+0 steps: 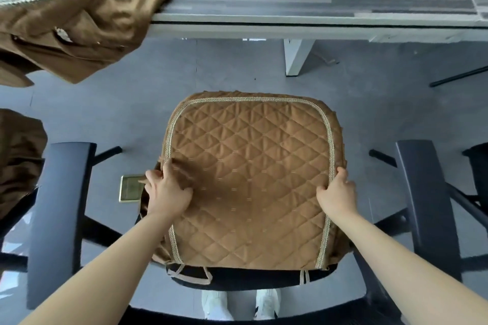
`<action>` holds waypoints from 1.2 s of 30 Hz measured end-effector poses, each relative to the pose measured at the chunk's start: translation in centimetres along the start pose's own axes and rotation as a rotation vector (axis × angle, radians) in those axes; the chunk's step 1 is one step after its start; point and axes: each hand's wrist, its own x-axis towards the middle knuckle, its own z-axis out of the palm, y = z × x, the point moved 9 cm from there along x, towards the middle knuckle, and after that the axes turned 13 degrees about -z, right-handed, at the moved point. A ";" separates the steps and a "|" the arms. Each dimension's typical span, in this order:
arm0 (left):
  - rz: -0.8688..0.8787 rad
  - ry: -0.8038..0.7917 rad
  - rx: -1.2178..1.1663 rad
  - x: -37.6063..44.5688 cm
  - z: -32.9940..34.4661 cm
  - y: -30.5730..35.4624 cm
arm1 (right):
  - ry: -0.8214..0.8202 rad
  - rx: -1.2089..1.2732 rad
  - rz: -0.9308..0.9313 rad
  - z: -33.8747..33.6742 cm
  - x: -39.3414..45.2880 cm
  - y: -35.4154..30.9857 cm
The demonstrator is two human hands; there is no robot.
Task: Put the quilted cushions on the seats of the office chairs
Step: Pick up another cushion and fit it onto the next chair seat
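A brown quilted cushion with pale braided trim lies flat over the seat of a black office chair, covering nearly all of it. My left hand pinches the cushion's left edge, bunching the fabric there. On the right edge, my right hand grips the trim. Beige tie straps hang from the cushion's near edge over the seat's black rim. More brown cushions lie heaped on the table's left end, partly overhanging it.
Dark armrests stand at the left and right of the seat. A white-edged table with a white leg runs across ahead. Another brown cushion sits at far left. A brass floor socket lies under the chair.
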 end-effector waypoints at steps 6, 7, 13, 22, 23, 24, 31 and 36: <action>-0.055 0.113 0.074 -0.3 -0.2 -1.2 | 0.001 -0.084 -0.061 -0.2 0.1 -0.5; -0.072 0.146 0.151 -0.4 0.0 -1.5 | 0.015 -0.095 -0.073 -0.5 0.0 -0.7; 0.286 0.234 0.507 -1.0 3.6 3.5 | 0.127 -0.482 -0.450 -0.4 -0.3 -6.9; 0.639 0.258 0.544 -1.3 7.6 11.6 | 0.114 -0.482 -0.942 5.1 0.6 -17.0; 0.647 0.265 0.522 -0.7 7.5 12.4 | 0.120 -0.494 -0.996 5.4 0.9 -17.9; 0.641 0.262 0.501 -0.1 7.3 13.0 | 0.130 -0.509 -1.012 5.4 1.4 -18.3; 0.516 0.333 0.328 0.1 6.5 10.3 | 0.244 -0.424 -0.662 2.1 5.2 -12.9; 0.534 0.300 0.371 -2.2 8.2 7.1 | 0.174 -0.451 -0.720 3.9 1.5 -11.3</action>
